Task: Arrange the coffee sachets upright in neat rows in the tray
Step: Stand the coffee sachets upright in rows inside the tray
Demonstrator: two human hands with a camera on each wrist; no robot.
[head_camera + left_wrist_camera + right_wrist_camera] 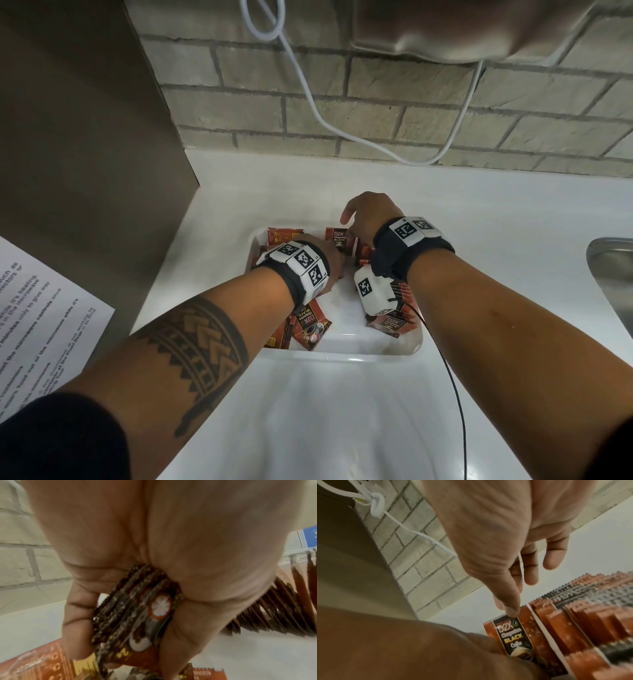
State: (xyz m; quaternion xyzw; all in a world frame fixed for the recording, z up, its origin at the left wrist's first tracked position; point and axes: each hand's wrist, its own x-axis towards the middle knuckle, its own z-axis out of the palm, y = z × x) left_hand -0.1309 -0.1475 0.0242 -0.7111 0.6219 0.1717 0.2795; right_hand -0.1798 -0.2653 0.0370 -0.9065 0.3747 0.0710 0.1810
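A white tray (342, 356) on the white counter holds several red-brown coffee sachets. My left hand (334, 260) is inside the tray; its fingers (77, 622) and thumb (180, 635) grip a small stack of sachets (130, 608) on edge. A row of upright sachets (573, 622) stands at the tray's right side (363, 255). My right hand (363, 219) hovers over the row's far end, its thumb (510, 609) pressing the top of the front "D2X Black Coffee" sachet (513, 639), its other fingers straight. Loose sachets (308, 329) lie flat at the front left.
A steel sink (613, 274) sits at the right edge. A printed sheet (41, 325) lies to the left beside a tan panel (85, 137). A white cable (308, 96) hangs down the brick wall. A black wire (455, 394) trails from my right wrist.
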